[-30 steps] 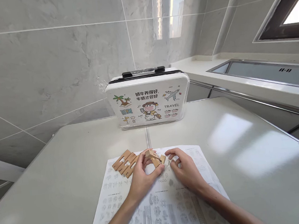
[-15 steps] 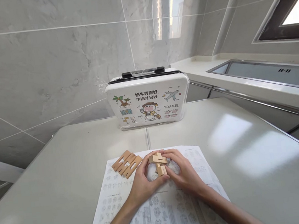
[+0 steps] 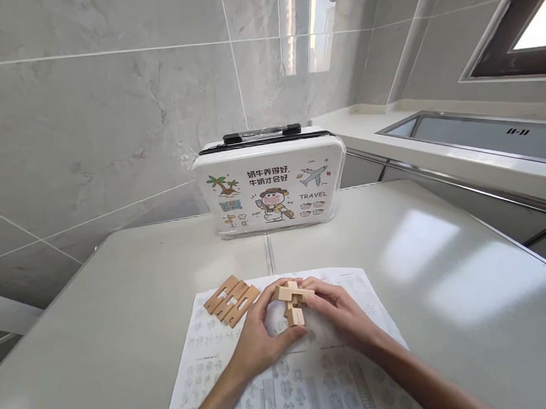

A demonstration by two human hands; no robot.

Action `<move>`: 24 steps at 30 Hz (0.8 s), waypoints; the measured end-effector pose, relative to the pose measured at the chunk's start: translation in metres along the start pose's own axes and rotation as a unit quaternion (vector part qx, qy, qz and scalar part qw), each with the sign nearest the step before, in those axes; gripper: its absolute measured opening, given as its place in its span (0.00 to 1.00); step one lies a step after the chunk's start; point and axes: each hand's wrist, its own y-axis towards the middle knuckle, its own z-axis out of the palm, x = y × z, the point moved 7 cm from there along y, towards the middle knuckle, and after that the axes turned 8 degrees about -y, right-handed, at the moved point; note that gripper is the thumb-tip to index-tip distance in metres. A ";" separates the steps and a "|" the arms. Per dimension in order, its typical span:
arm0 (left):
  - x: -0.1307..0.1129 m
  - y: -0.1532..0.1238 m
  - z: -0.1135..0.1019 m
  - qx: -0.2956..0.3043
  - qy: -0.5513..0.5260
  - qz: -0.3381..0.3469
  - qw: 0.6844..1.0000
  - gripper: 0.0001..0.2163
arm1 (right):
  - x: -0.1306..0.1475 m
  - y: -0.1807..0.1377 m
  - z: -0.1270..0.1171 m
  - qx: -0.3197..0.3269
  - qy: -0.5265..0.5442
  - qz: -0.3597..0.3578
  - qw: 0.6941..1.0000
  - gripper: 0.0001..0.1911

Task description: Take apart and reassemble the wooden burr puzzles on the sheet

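Note:
Both hands hold a small cross of interlocked notched wooden pieces (image 3: 291,299) just above a printed instruction sheet (image 3: 292,384). My left hand (image 3: 260,336) curls round it from the left, thumb under the lower end. My right hand (image 3: 339,311) pinches the right side with its fingertips. A row of loose notched wooden bars (image 3: 230,297) lies on the sheet's top left corner, a little left of my left hand.
The sheet lies on a pale grey table (image 3: 117,299). A white cartoon-printed travel case (image 3: 271,180) in plastic wrap stands at the table's far edge against the tiled wall. A counter with a steel sink (image 3: 480,134) runs along the right.
One second ago my right hand was apart, pinching a small piece beside the wooden pieces in my left hand. It has closed in, and both hands now grip the joined cross.

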 end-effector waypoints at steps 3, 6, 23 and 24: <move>0.000 -0.002 0.000 0.016 0.044 0.000 0.999 0.34 | -0.004 0.000 -0.001 -0.002 0.081 0.021 0.996 0.14; -0.003 -0.002 -0.004 -0.004 0.091 0.002 0.996 0.34 | -0.010 0.001 -0.013 -0.058 0.165 0.032 0.984 0.17; -0.023 0.011 -0.029 -0.097 0.448 0.173 0.872 0.25 | -0.018 -0.005 -0.024 -0.150 -0.089 0.134 0.976 0.22; -0.023 0.011 -0.028 -0.087 0.457 0.177 0.867 0.24 | -0.019 -0.006 -0.025 -0.162 -0.115 0.139 0.970 0.24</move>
